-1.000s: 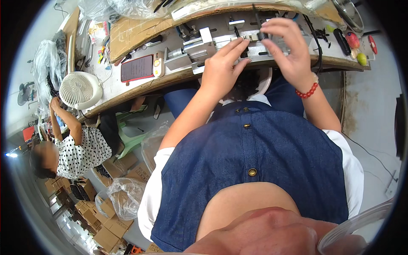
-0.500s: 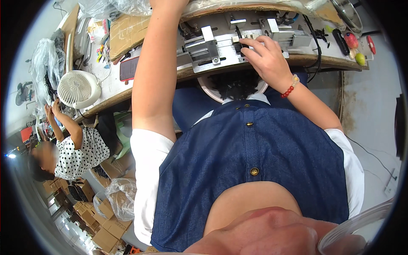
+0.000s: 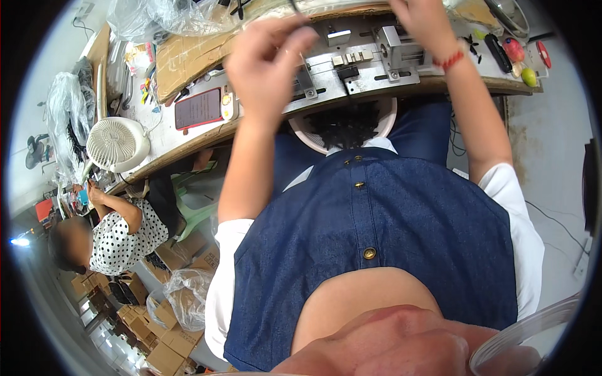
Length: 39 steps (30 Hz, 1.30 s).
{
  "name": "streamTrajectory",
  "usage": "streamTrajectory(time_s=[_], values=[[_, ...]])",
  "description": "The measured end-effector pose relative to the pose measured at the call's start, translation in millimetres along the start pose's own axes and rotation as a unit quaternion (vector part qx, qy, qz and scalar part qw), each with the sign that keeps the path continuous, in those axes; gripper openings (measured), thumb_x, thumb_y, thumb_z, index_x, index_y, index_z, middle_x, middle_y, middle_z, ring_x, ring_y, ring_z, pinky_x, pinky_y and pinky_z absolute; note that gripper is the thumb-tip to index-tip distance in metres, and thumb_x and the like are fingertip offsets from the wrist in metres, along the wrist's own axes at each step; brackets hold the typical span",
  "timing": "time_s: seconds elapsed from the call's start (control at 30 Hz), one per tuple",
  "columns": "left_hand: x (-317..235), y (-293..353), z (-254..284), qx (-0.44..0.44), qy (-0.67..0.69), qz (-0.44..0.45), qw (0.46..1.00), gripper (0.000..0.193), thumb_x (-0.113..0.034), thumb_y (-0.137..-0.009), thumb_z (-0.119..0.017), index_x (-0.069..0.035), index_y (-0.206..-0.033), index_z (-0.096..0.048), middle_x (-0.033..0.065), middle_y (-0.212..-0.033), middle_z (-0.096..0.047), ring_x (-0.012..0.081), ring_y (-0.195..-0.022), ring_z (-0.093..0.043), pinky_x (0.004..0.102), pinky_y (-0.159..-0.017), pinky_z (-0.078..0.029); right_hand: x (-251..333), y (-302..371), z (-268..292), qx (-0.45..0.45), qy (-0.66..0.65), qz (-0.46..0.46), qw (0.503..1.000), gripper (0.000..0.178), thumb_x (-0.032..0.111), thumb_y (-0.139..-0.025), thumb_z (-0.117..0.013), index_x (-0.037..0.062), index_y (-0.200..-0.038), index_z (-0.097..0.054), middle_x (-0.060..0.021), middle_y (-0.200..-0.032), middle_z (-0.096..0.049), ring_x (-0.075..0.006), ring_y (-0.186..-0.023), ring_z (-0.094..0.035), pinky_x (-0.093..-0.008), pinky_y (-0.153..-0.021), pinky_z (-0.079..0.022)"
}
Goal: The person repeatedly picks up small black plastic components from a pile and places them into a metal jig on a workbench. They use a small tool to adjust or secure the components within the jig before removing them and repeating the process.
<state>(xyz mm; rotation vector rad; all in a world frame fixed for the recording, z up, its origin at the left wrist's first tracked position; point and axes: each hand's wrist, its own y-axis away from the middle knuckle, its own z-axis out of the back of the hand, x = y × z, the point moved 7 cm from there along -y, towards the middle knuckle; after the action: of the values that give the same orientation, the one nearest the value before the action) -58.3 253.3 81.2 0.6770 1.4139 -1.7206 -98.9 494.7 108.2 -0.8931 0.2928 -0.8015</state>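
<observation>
My left hand (image 3: 266,62) is raised over the left part of a metal jig (image 3: 326,78), blurred by motion. Its fingers are bent together, and a thin black strip (image 3: 295,5) sticks up from them. My right hand (image 3: 425,28), with a red bead bracelet at the wrist, reaches over the jig's right clamp block (image 3: 395,53) toward the far side; its fingertips are cut off by the frame's top edge. Small pale blocks (image 3: 352,58) and a black block (image 3: 347,73) sit mid-jig, with neither hand on them.
A round basket (image 3: 392,119) of black pieces sits below the table edge at my lap. Left of the jig are a phone (image 3: 199,109), cardboard (image 3: 194,53) and a white fan (image 3: 118,144). Plastic bags lie behind. A co-worker in a dotted shirt (image 3: 125,241) sits at far left.
My left hand has come back from the far edge to above the jig. My right hand has left the jig's middle and moved away to the far right.
</observation>
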Motion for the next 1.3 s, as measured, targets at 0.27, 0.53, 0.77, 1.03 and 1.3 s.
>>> streamTrajectory(time_s=[0.27, 0.53, 0.77, 1.03, 1.3], values=[[31.9, 83.7, -59.7, 0.098, -0.119, -0.035, 0.987, 0.024, -0.007, -0.081, -0.085, -0.012, -0.104, -0.081, 0.0062, -0.112, -0.063, 0.0127, -0.069, -0.070, 0.0270, -0.061, -0.058, -60.5, -26.8, -45.4, 0.232, 0.070, -0.012, 0.970, 0.020, 0.012, -0.088, -0.072, 0.0070, -0.107, -0.074, -0.0126, -0.104, -0.072, -0.0336, -0.100, -0.063, -0.0471, -0.090, -0.049], [33.5, 84.2, -71.3, 0.095, -0.180, -0.067, 0.977, 0.024, -0.010, -0.087, -0.080, -0.011, -0.110, -0.078, 0.0075, -0.129, -0.072, 0.0192, -0.080, -0.075, 0.0306, -0.070, -0.061, -28.4, -8.5, -3.3, 0.067, -0.257, -0.187, 0.946, 0.012, 0.008, -0.095, -0.071, -0.0002, -0.104, -0.071, -0.0057, -0.095, -0.069, -0.0126, -0.087, -0.065, -0.0272, -0.075, -0.050], [22.2, 69.2, -61.2, 0.113, -0.161, -0.011, 0.980, 0.029, -0.015, -0.087, -0.080, -0.012, -0.115, -0.076, 0.0075, -0.120, -0.073, 0.0217, -0.074, -0.071, 0.0320, -0.067, -0.059, 15.7, 62.8, -6.8, 0.098, -0.467, -0.310, 0.822, 0.026, 0.005, -0.094, -0.071, 0.0042, -0.119, -0.073, -0.0067, -0.108, -0.072, -0.0189, -0.095, -0.067, -0.0289, -0.081, -0.051], [21.4, -69.2, -14.9, -0.014, -0.412, -0.162, 0.897, 0.019, -0.010, -0.086, -0.075, -0.009, -0.105, -0.075, 0.0115, -0.099, -0.068, 0.0276, -0.080, -0.065, 0.0375, -0.071, -0.052, 93.5, 94.8, -11.8, 0.151, -0.169, -0.102, 0.969, 0.020, 0.009, -0.087, -0.076, 0.0076, -0.106, -0.071, -0.0052, -0.124, -0.066, -0.0286, -0.112, -0.055, -0.0376, -0.098, -0.049], [30.9, -100.7, -17.4, 0.071, -0.374, -0.077, 0.922, 0.015, -0.017, -0.084, -0.075, -0.004, -0.091, -0.075, 0.0165, -0.100, -0.069, 0.0368, -0.088, -0.066, 0.0443, -0.079, -0.053, 97.7, 99.6, -36.1, 0.152, -0.081, -0.036, 0.984, 0.020, 0.010, -0.085, -0.076, 0.0068, -0.103, -0.070, -0.0045, -0.123, -0.068, -0.0284, -0.108, -0.056, -0.0367, -0.094, -0.052]])
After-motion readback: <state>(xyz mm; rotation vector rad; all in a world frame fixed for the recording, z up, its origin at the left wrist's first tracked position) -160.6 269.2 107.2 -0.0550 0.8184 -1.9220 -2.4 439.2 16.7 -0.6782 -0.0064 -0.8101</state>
